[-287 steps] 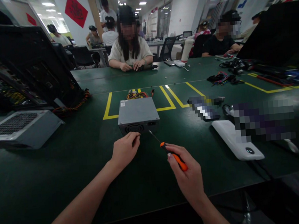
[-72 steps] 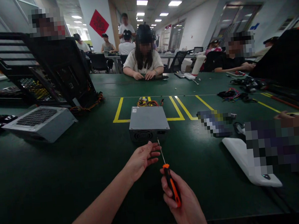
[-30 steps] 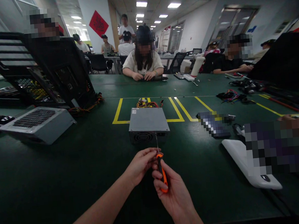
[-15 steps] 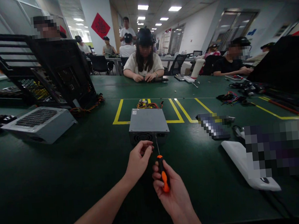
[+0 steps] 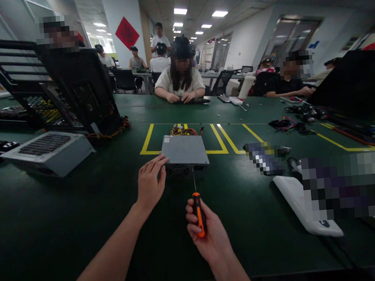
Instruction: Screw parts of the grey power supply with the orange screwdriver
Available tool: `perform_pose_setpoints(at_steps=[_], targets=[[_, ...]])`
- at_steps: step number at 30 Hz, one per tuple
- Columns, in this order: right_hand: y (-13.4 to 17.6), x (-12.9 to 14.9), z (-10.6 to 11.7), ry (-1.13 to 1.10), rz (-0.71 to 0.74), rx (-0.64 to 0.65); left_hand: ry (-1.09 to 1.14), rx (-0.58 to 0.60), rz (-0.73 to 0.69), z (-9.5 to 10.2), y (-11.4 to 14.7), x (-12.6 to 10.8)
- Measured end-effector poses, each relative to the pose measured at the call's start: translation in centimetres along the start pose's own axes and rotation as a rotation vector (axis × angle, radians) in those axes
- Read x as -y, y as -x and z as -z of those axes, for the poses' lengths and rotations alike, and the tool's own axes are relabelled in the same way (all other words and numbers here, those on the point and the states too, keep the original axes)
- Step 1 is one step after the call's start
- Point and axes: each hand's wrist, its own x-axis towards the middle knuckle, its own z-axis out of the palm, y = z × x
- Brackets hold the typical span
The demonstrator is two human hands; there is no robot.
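Note:
A grey computer power supply (image 5: 184, 149) lies on the green table, its fan side toward me and its coloured cables at the far side. My right hand (image 5: 208, 226) is closed around the orange and black handle of a screwdriver (image 5: 198, 214). The thin shaft points away from me, and its tip is at the power supply's front face, beside the fan grille. Whether the tip sits in a screw is too small to tell. My left hand (image 5: 151, 178) is open, with its fingertips at the power supply's near left corner.
A second power supply (image 5: 49, 152) and an upright black computer case (image 5: 78, 89) stand on the left. On the right are a white power bank-like device (image 5: 306, 206), bundled cables (image 5: 287, 125) and a black panel (image 5: 354, 91). Yellow tape (image 5: 220, 140) marks the table; a co-worker (image 5: 180, 77) sits opposite.
My left hand has moved left, from beside the screwdriver shaft to the power supply's left corner, and its fingers have straightened. My right hand still holds the screwdriver at the front face.

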Motion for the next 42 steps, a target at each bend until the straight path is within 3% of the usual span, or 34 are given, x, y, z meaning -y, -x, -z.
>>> perform_pose_setpoints(at_steps=[9,16,20,24,30,33,38,42], targets=[[0.0,-0.2,-0.1,-0.01,0.105,-0.001,-0.091,0.023,0.008,0.7,0.0,-0.4],[-0.4,-0.2,-0.9,0.052,0.052,-0.105,-0.064,-0.002,0.029,0.8,-0.3,0.2],[-0.4,-0.2,-1.0,0.084,0.022,-0.084,0.07,-0.044,0.078,0.7,-0.7,1.1],[-0.3,-0.8,-1.0,0.088,0.094,-0.082,0.142,-0.077,0.077,0.5,-0.8,1.7],[-0.2,-0.8,-1.4,0.12,-0.005,-0.145,-0.012,-0.183,0.022,0.7,-0.3,0.3],[-0.2,-0.7,-1.6,0.078,-0.001,-0.089,0.081,-0.129,0.006,0.5,0.2,-1.0],[-0.1,-0.8,-1.8,0.047,0.039,-0.12,0.317,0.121,0.05,-0.4,0.9,-2.4],[-0.1,-0.9,-2.0,0.044,-0.041,-0.092,0.229,0.155,0.099,-0.5,0.7,-1.8]])
